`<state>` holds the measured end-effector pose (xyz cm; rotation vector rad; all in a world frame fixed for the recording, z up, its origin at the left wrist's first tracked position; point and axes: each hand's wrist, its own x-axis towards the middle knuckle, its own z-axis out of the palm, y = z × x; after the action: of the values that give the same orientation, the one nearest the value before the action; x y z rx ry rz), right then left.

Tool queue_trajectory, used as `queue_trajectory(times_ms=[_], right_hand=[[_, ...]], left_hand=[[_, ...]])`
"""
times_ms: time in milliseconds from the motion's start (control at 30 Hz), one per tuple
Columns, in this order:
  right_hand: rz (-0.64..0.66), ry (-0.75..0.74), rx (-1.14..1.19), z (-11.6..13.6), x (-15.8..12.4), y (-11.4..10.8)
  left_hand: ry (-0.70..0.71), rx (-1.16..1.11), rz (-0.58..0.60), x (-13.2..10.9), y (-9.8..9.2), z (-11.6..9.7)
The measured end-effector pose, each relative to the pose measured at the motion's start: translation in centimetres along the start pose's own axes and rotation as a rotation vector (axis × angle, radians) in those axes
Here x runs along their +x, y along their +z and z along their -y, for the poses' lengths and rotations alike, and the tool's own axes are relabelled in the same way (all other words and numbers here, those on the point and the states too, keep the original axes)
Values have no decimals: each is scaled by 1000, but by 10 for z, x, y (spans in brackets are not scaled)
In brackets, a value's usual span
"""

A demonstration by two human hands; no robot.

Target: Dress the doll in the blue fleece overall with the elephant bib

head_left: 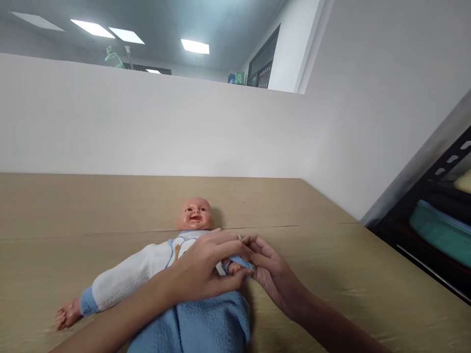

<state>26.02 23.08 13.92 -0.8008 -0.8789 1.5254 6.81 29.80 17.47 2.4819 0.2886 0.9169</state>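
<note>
A baby doll (196, 214) lies on its back on the wooden table, dressed in a white fleece top (127, 267) with blue cuffs and blue fleece trousers (206, 323). My left hand (206, 262) reaches across the doll's chest, its thumb and fingers closed around the blue cuff (241, 261) of the sleeve on the right side. From the other side, my right hand (267, 267) pinches the end of the same cuff. The doll's small hand (234, 268) shows partly inside the cuff. Its other arm stretches out to the left, with the hand (68, 314) bare.
The wooden table (91, 201) meets a low white wall (147, 122) at the back. At the right stands a black shelf rack (434, 181) holding a teal item (441, 235). Ceiling lights (195, 46) shine beyond the wall.
</note>
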Motion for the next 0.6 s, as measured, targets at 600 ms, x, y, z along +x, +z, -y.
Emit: queue_trajectory(times_ms=[600], right_hand=[[-66,25,113,-13,-42,-10]], left_hand=[[-349,-328,168,5,3,12]])
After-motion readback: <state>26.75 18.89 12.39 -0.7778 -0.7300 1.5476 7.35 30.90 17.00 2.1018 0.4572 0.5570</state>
